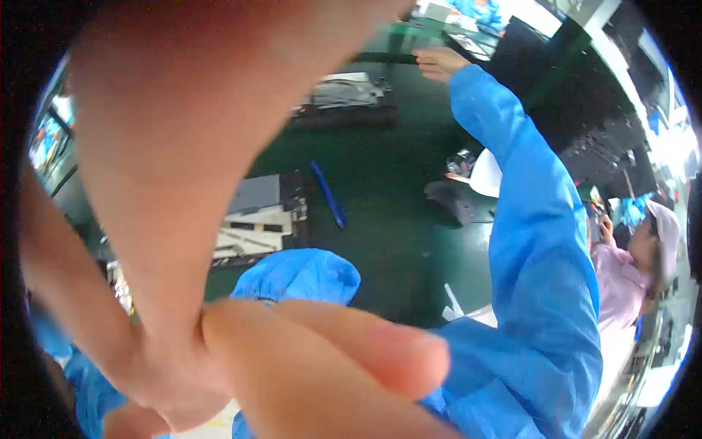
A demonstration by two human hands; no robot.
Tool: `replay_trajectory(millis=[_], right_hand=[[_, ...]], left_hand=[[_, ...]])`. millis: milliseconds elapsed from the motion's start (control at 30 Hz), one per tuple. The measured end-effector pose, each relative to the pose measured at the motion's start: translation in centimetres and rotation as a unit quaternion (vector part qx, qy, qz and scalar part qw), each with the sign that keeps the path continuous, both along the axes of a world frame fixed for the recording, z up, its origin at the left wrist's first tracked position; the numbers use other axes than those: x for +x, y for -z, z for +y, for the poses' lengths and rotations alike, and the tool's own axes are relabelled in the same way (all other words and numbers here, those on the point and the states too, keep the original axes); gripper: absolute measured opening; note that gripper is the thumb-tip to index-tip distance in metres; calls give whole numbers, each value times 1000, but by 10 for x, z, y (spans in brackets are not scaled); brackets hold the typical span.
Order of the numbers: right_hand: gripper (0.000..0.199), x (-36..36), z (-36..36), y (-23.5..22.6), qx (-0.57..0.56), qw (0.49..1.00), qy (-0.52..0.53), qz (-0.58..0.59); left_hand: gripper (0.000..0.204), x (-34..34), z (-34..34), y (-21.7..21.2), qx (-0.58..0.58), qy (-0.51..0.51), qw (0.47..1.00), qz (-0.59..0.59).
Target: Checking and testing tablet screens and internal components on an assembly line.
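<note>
My left hand (183, 219) is raised very close to the camera and fills the left half of the view, blurred. Its fingers are spread, the thumb (344, 358) lies across the bottom, and nothing shows in it. My right arm in a blue sleeve (541, 241) stretches far out over the green table (395, 241). My right hand (439, 62) sits at the far edge with its fingers curled on the end of a long black bar (384, 57). A blue sleeve cuff (300, 274) shows behind the thumb.
On the table lie a blue stick (329, 194), a grey and white device (256, 219), a black tray of silver parts (344, 95), a white round object (486, 172) and a black lump (450, 199). A person in pink with a cap (629, 271) sits at the right.
</note>
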State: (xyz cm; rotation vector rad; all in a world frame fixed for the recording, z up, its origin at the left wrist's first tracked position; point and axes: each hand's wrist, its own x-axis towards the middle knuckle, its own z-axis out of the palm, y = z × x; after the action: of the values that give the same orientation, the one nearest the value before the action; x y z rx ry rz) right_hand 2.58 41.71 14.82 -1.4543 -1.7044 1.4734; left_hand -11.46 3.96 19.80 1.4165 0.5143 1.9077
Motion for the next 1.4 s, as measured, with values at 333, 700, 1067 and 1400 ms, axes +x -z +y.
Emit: replay_trajectory(millis=[333, 700, 1067, 1400], right_hand=[[29, 187, -66, 43, 491, 746, -268, -362], [47, 211, -75, 84, 469, 785, -227, -334], [44, 201, -55, 62, 410, 800, -254, -357], [49, 157, 68, 54, 435, 843, -168, -268]], left_hand=[[76, 21, 80, 12, 22, 27, 999, 19], [71, 28, 101, 6, -18, -65, 990, 123], [66, 48, 89, -8, -40, -135, 971, 192], [62, 38, 72, -18, -43, -234, 940, 244]])
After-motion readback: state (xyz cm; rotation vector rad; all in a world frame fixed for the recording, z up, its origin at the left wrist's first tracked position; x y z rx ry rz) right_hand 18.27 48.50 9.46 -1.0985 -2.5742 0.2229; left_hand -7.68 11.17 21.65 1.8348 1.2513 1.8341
